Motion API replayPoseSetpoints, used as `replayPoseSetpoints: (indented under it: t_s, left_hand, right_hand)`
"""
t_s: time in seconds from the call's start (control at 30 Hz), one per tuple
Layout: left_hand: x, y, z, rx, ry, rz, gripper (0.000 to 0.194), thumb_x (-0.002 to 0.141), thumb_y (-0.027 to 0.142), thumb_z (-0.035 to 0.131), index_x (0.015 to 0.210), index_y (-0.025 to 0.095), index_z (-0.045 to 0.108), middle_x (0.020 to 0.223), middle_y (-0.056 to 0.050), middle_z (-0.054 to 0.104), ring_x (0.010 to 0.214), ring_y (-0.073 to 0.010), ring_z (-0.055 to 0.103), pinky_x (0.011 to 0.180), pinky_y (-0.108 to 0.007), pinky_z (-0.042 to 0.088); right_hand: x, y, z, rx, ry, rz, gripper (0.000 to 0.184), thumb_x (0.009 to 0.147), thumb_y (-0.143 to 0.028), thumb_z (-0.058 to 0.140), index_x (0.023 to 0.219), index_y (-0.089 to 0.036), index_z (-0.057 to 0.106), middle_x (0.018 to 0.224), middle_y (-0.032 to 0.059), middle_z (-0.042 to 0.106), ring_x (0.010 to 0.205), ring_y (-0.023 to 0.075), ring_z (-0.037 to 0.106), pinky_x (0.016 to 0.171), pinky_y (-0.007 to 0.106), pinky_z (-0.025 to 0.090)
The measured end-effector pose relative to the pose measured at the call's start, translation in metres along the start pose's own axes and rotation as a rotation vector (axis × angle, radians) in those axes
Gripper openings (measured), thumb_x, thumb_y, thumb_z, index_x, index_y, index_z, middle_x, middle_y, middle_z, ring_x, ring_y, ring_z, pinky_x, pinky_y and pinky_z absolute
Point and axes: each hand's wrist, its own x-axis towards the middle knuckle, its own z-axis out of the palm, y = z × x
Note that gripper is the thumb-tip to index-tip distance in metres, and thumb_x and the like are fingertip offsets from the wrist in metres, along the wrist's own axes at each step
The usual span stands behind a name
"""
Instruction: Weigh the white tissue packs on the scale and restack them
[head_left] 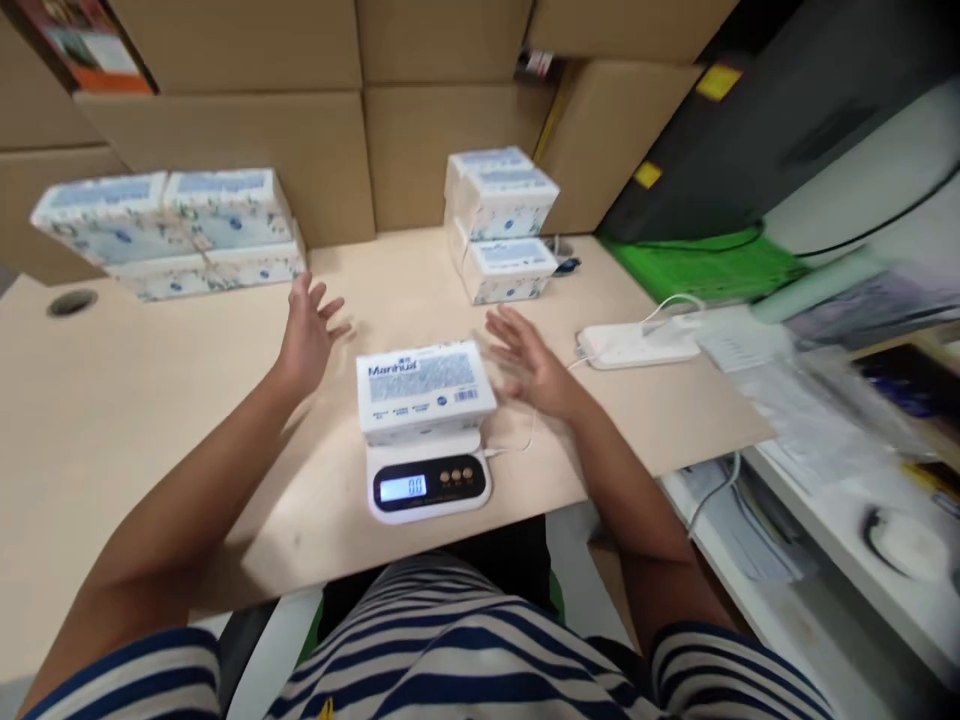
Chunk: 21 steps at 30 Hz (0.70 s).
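Observation:
A white tissue pack (422, 390) printed "Manhua" lies on a small white scale (429, 482) with a lit display, near the table's front edge. My left hand (309, 332) hovers to the left of the pack, fingers spread and holding nothing. On the pack's right, my right hand (529, 365) is also open with fingers apart, slightly blurred. Neither hand touches the pack.
More tissue packs are stacked at the back left (172, 230) and back centre (501, 225) of the beige table (112, 420). Cardboard boxes (315, 150) line the rear. A white power strip (637, 345) with cables lies right. A cluttered shelf (847, 420) stands further right.

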Motion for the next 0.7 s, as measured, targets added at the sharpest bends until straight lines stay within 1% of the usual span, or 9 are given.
replayPoseSetpoints:
  t_s: [0.07,0.13,0.23,0.33,0.43,0.5,0.57,0.63,0.7]
  left_hand:
    - [-0.019,0.018,0.01,0.023,-0.152,0.093,0.095,0.089,0.105,0.026,0.16,0.046,0.047,0.183,-0.005,0.036,0.169,-0.0389,0.036,0.128,-0.065,0.046]
    - [-0.039,0.028,0.025,0.08,-0.184,0.164,0.095,0.091,0.104,0.02,0.162,0.045,0.046,0.185,-0.005,0.034,0.173,-0.0376,0.029,0.134,-0.069,0.035]
    - [-0.061,0.031,0.048,0.165,-0.124,0.218,0.093,0.094,0.101,0.018,0.159,0.042,0.049,0.182,-0.007,0.039,0.173,-0.0368,0.031,0.137,-0.069,0.028]
    - [-0.066,0.034,0.055,0.175,-0.083,0.277,0.09,0.096,0.098,0.015,0.158,0.041,0.048,0.181,-0.007,0.04,0.171,-0.0345,0.035,0.134,-0.065,0.038]
    - [-0.055,0.036,0.038,0.225,-0.185,0.318,0.09,0.101,0.091,0.005,0.155,0.038,0.053,0.176,-0.008,0.048,0.169,-0.0314,0.039,0.132,-0.061,0.044]
    - [-0.042,0.03,0.017,0.41,-0.267,0.348,0.093,0.103,0.088,0.004,0.149,0.032,0.062,0.167,-0.011,0.059,0.168,-0.032,0.04,0.136,-0.061,0.039]
    - [-0.026,0.015,-0.004,0.695,-0.246,0.365,0.096,0.103,0.09,0.01,0.144,0.024,0.067,0.161,-0.015,0.065,0.168,-0.0359,0.039,0.142,-0.064,0.027]
    - [-0.012,-0.006,-0.021,0.917,-0.188,0.273,0.099,0.103,0.087,0.012,0.151,0.016,0.064,0.164,-0.02,0.062,0.169,-0.0404,0.035,0.143,-0.067,0.021]
    - [-0.003,-0.026,-0.03,1.025,-0.183,0.18,0.094,0.106,0.077,0.015,0.16,0.012,0.057,0.17,-0.021,0.055,0.171,-0.041,0.031,0.143,-0.067,0.021]
  right_hand:
    - [0.0,-0.012,0.015,-0.034,-0.059,0.047,0.144,0.067,-0.096,0.079,0.18,-0.041,0.01,0.19,0.0148,0.017,0.175,0.0415,0.025,0.138,0.07,0.03]
    - [0.0,-0.021,0.031,-0.096,-0.133,0.05,0.152,0.065,-0.09,0.087,0.181,-0.039,0.005,0.19,0.0166,0.018,0.174,0.0439,0.026,0.139,0.072,0.028]
    - [0.001,-0.024,0.051,-0.165,-0.162,-0.03,0.147,0.069,-0.079,0.094,0.181,-0.032,0.01,0.185,0.021,0.029,0.171,0.044,0.034,0.136,0.069,0.036]
    - [0.002,-0.017,0.05,-0.23,-0.096,-0.132,0.131,0.072,-0.074,0.094,0.175,-0.028,0.026,0.173,0.0224,0.044,0.162,0.0429,0.047,0.13,0.065,0.047]
    - [0.01,-0.006,0.014,-0.424,0.1,-0.173,0.106,0.075,-0.071,0.091,0.161,-0.028,0.047,0.158,0.0197,0.054,0.152,0.0432,0.055,0.125,0.066,0.051]
    - [0.025,0.003,-0.028,-0.518,0.352,-0.123,0.093,0.076,-0.069,0.089,0.152,-0.029,0.054,0.158,0.0183,0.051,0.151,0.0431,0.054,0.126,0.067,0.05]
    - [0.049,0.012,-0.074,-0.482,0.52,-0.054,0.095,0.071,-0.07,0.09,0.147,-0.029,0.053,0.158,0.0167,0.051,0.151,0.042,0.053,0.129,0.064,0.047]
    - [0.077,0.024,-0.112,-0.351,0.461,0.046,0.104,0.067,-0.075,0.088,0.15,-0.029,0.047,0.151,0.0145,0.058,0.141,0.038,0.061,0.122,0.059,0.055]
    - [0.102,0.036,-0.137,-0.333,0.394,0.09,0.106,0.068,-0.077,0.084,0.152,-0.026,0.045,0.144,0.0146,0.064,0.13,0.036,0.067,0.114,0.057,0.06]
